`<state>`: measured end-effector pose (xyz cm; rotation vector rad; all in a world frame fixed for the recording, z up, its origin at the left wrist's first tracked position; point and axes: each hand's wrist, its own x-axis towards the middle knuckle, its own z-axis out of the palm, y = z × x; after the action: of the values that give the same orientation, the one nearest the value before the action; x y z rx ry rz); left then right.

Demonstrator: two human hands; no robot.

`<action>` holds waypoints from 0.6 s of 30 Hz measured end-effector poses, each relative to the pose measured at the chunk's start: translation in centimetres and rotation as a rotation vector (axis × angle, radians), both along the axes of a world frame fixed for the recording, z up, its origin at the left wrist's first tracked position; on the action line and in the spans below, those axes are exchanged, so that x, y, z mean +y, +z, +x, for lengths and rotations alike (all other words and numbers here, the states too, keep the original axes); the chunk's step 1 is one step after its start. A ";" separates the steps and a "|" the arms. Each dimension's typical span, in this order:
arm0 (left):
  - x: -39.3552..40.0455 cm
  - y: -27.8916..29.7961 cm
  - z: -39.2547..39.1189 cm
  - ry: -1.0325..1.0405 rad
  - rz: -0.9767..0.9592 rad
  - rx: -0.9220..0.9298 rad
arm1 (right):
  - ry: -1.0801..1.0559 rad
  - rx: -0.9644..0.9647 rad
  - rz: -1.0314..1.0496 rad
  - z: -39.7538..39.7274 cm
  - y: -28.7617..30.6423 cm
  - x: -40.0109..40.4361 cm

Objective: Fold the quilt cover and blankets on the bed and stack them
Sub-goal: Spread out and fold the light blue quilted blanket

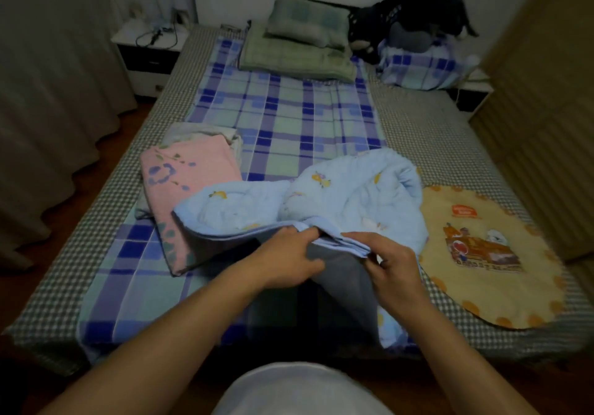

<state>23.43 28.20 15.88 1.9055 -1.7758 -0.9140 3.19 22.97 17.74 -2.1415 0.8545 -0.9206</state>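
Observation:
A light blue blanket (350,196) with small fruit prints lies bunched near the bed's front edge, its lower part hanging toward me. My left hand (289,258) grips its gathered edge from the left. My right hand (393,263) pinches the same layered edge from the right. A folded pink blanket (186,170) with blue flowers lies to the left, on a white folded cloth (205,131), with the blue blanket overlapping its near corner. A yellow round-edged blanket (491,254) with a cartoon print lies flat on the right.
A blue-green plaid sheet (283,112) covers the checked mattress (434,125). Folded green bedding (299,48) sits at the headboard, beside a dark plush toy (414,19) on a plaid pillow (418,67). A nightstand (148,51) stands back left, curtains on the left.

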 end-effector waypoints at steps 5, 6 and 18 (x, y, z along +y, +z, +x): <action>-8.1 3.3 -3.7 0.088 -0.455 -0.787 | -0.041 -0.047 -0.125 -5.7 5.9 -5.5; -9.5 4.0 -4.6 0.068 -0.466 -0.808 | -0.049 -0.066 -0.161 -7.1 7.2 -6.5; -20.2 9.5 -15.0 0.316 -0.418 0.094 | -0.259 -0.471 -0.249 -18.3 21.7 -18.6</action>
<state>8.47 8.04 25.42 1.7643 -1.4200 -0.4683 -15.09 4.42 39.45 -1.9082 0.8146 -1.6597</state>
